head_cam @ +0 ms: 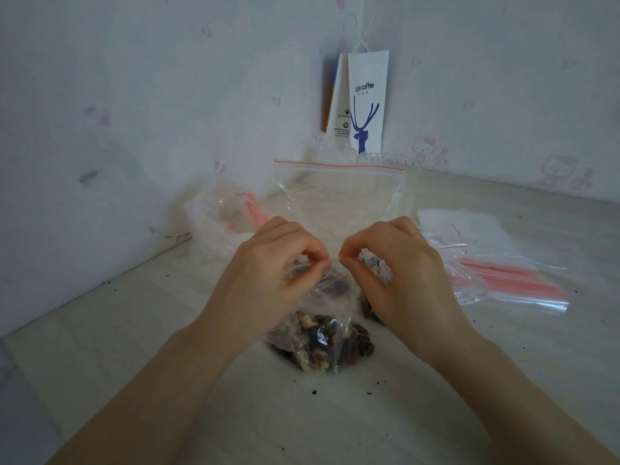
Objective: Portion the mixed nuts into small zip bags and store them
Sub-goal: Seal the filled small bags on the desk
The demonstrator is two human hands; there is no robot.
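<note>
A small clear zip bag (322, 337) filled with mixed nuts stands on the pale table in front of me. My left hand (268, 273) pinches the left part of its top edge between thumb and fingers. My right hand (402, 273) pinches the right part of the same edge, the fingertips of both hands almost meeting. Behind them a large clear zip bag (342, 196) with a red seal line stands upright and looks nearly empty. Whether the small bag's seal is closed is hidden by my fingers.
A stack of empty zip bags with pink strips (510, 280) lies to the right, with white sheets (463, 223) behind it. A crumpled clear bag (221, 216) lies at the left by the wall. A coffee paper bag (365, 102) leans in the corner. Crumbs dot the table (134, 330).
</note>
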